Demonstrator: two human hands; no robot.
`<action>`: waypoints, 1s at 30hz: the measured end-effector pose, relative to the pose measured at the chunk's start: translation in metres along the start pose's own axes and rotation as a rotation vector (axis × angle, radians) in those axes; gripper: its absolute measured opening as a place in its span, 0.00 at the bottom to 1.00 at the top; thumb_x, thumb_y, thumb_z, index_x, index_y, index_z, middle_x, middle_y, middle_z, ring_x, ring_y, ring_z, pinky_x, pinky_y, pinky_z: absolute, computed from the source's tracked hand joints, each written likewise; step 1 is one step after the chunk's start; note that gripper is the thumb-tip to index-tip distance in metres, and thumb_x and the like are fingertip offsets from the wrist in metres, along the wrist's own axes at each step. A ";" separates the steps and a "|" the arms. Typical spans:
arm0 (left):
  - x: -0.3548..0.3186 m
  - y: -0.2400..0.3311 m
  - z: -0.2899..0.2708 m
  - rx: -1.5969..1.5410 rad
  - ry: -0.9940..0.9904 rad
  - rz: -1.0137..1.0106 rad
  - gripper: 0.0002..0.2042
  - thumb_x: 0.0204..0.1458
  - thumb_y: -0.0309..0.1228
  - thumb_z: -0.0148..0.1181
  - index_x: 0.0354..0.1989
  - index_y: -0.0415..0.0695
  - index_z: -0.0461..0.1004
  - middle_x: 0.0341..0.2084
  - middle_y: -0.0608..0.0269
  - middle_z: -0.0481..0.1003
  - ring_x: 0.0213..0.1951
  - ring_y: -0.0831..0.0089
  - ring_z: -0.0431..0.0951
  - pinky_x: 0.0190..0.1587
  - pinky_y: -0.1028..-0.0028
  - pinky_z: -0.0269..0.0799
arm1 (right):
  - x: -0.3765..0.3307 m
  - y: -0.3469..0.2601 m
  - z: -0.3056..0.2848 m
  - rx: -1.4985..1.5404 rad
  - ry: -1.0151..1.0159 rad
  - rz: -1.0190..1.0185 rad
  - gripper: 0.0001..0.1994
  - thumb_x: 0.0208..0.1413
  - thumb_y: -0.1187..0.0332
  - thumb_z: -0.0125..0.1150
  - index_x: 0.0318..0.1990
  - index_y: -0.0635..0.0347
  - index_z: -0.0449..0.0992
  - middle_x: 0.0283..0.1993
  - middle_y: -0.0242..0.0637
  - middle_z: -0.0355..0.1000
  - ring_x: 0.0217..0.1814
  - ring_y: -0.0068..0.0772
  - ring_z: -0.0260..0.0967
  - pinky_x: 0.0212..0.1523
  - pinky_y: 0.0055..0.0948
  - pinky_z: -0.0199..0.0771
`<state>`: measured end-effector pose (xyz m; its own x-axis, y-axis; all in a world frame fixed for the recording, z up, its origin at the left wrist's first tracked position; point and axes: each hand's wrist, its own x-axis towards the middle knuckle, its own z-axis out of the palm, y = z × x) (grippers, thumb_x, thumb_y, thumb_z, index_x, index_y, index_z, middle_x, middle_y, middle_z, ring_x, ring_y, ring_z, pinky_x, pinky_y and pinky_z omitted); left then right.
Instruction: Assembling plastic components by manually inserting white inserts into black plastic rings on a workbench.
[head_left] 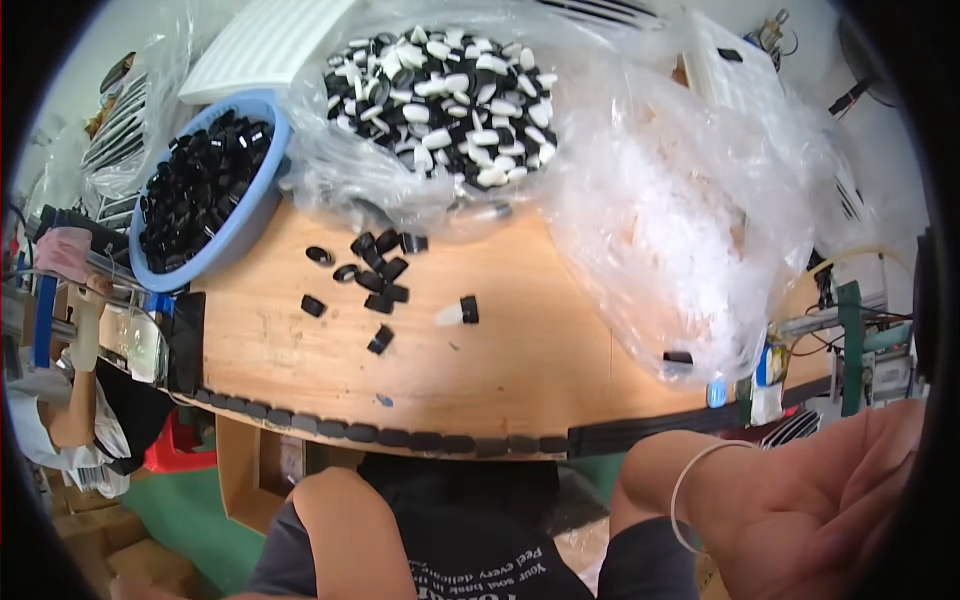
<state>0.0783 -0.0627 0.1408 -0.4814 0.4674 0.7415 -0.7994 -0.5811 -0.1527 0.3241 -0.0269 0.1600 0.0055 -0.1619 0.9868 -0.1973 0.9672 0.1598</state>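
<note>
My right hand is raised large and close at the lower right, with a pale band around its wrist. Its fingers run into the dark rim, so their pose and anything they hold are hidden. Of my left arm, a bent part shows below the table edge; the hand itself is out of sight. Several small black cap-like pieces lie scattered on the wooden table. Among them, one black piece touches a white piece. Neither hand touches these pieces.
A blue basin of glossy black pieces stands at the left. Behind is an open clear bag of mixed black and white pieces. Another clear bag with white contents lies at the right. Black blocks line the front edge. Another person's arm shows far left.
</note>
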 end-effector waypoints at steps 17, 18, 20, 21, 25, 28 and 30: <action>-0.004 0.013 0.009 -0.180 0.132 -0.329 0.14 0.50 0.37 0.55 0.35 0.41 0.63 0.30 0.56 0.68 0.37 0.57 0.74 0.41 0.65 0.71 | -0.024 0.039 -0.049 -0.004 0.189 -0.137 0.20 0.62 0.57 0.46 0.47 0.69 0.69 0.21 0.38 0.67 0.18 0.25 0.58 0.22 0.31 0.56; -0.004 0.015 0.009 -0.189 0.144 -0.362 0.14 0.50 0.38 0.55 0.36 0.41 0.62 0.30 0.56 0.68 0.37 0.57 0.74 0.41 0.64 0.71 | -0.030 0.036 -0.046 -0.017 0.208 -0.141 0.20 0.62 0.57 0.46 0.47 0.69 0.69 0.21 0.38 0.68 0.18 0.25 0.58 0.21 0.31 0.56; -0.008 0.020 0.012 -0.203 0.181 -0.420 0.14 0.50 0.38 0.55 0.36 0.41 0.62 0.30 0.56 0.68 0.37 0.57 0.74 0.41 0.64 0.71 | -0.039 0.041 -0.056 -0.034 0.241 -0.138 0.20 0.62 0.57 0.46 0.46 0.69 0.69 0.21 0.38 0.68 0.18 0.25 0.58 0.21 0.31 0.56; -0.010 0.023 0.014 -0.210 0.202 -0.445 0.15 0.50 0.39 0.55 0.36 0.42 0.62 0.30 0.56 0.68 0.37 0.56 0.74 0.41 0.64 0.71 | -0.047 0.045 -0.080 -0.041 0.255 -0.135 0.20 0.62 0.57 0.46 0.46 0.69 0.69 0.21 0.39 0.68 0.18 0.25 0.58 0.21 0.31 0.57; -0.026 0.025 0.028 -0.235 0.322 -0.558 0.16 0.51 0.40 0.55 0.37 0.42 0.61 0.30 0.56 0.68 0.37 0.56 0.74 0.41 0.63 0.71 | -0.053 0.037 -0.112 -0.085 0.315 -0.088 0.19 0.62 0.57 0.45 0.45 0.69 0.69 0.21 0.39 0.68 0.18 0.26 0.59 0.21 0.31 0.58; -0.037 0.029 0.039 -0.302 0.395 -0.631 0.16 0.51 0.41 0.55 0.37 0.42 0.61 0.30 0.56 0.68 0.38 0.55 0.75 0.41 0.63 0.71 | -0.086 0.032 -0.170 -0.130 0.319 -0.083 0.19 0.63 0.57 0.45 0.45 0.69 0.70 0.21 0.40 0.69 0.18 0.26 0.59 0.21 0.32 0.58; -0.045 0.020 0.039 -0.367 0.450 -0.682 0.17 0.51 0.42 0.55 0.37 0.43 0.60 0.30 0.56 0.68 0.38 0.55 0.75 0.41 0.63 0.70 | -0.061 0.034 -0.092 -0.172 0.304 -0.079 0.19 0.63 0.57 0.44 0.44 0.69 0.70 0.21 0.40 0.69 0.17 0.26 0.59 0.20 0.32 0.59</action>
<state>0.0979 -0.1215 0.1297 0.1062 0.8952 0.4328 -0.9909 0.1316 -0.0290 0.4070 0.0338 0.1077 0.3105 -0.1965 0.9300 -0.0169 0.9771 0.2121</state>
